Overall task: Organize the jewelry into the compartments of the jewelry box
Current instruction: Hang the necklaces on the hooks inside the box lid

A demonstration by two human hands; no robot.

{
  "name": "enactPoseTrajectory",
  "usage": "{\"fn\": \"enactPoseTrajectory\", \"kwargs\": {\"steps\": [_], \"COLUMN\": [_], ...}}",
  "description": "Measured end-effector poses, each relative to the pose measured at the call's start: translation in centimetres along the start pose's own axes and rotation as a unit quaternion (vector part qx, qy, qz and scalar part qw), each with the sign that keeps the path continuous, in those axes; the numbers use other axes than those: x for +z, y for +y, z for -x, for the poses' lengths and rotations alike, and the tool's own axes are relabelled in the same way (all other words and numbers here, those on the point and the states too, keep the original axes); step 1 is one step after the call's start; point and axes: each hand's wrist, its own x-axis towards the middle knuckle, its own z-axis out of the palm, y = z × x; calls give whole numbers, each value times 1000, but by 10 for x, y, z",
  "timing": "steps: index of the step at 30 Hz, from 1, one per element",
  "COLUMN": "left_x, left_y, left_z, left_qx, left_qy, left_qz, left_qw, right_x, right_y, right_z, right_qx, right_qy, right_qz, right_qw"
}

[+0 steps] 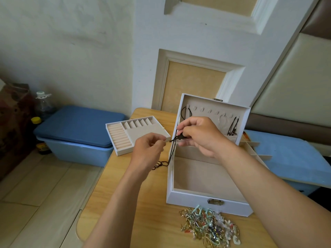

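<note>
Two grips on one cord [171,152]: left grip [148,149] and right grip [200,136] each pinch it beside the box [206,199] wall; tail on table [143,203]. Likely hanging step; next needs a free hook [202,110].

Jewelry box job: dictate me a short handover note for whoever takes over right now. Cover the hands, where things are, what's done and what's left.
Left hand: pinches one end of the black cord necklace.
Right hand: pinches the same cord near its clasp, in front of the open lid.
Jewelry box stands open on the table. The ring tray lies out to its left, a divider tray to its right.
Done: a few necklaces hang on the lid hooks.
Left: hang this one, then sort the jewelry pile in front of the box.
</note>
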Motion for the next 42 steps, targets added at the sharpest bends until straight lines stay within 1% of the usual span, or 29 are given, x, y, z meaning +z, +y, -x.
{"fn": "enactPoseTrajectory", "kwargs": {"steps": [2,5,7,11,13,15,17,19,21,23,27,36,39,42], "left_x": [-3,-4,-4,-6,-8,-9,-10,-12,-15,-16,-17,-16,-17,-17], "left_y": [4,2,0,-2,-2,-3,-4,-4,-4,-3,-4,1,0,-3], "left_z": [1,2,1,-1,-2,-2,-3,-2,-3,-3,-4,2,2,0], "left_qx": [17,47,58,68,64,54,37,19,3,-12,-17,16,12,14], "left_qy": [-43,-90,-87,-47,-47,-50,-49,-59,-90,-113,-108,-111,-89,-68], "left_qz": [50,46,42,50,43,43,55,87,141,190,214,177,160,107], "left_qw": [998,994,994,995,996,996,997,994,986,975,971,978,983,992], "right_x": [4,7,8,11,13,13,15,17,18,18,20,24,25,25], "right_y": [0,1,2,4,5,7,9,10,9,7,6,9,9,8], "right_z": [-1,-1,-1,-1,0,2,4,3,3,4,6,8,9,9], "right_qx": [19,45,60,66,49,10,-52,-103,-116,-100,-81,-78,-76,-68], "right_qy": [-13,-35,-51,-78,-107,-133,-121,-97,-84,-83,-89,-60,-50,-26], "right_qz": [-22,-75,-100,-109,-83,-20,82,137,130,107,88,71,69,50], "right_qw": [999,996,992,989,990,991,988,980,981,986,989,993,993,996]}}
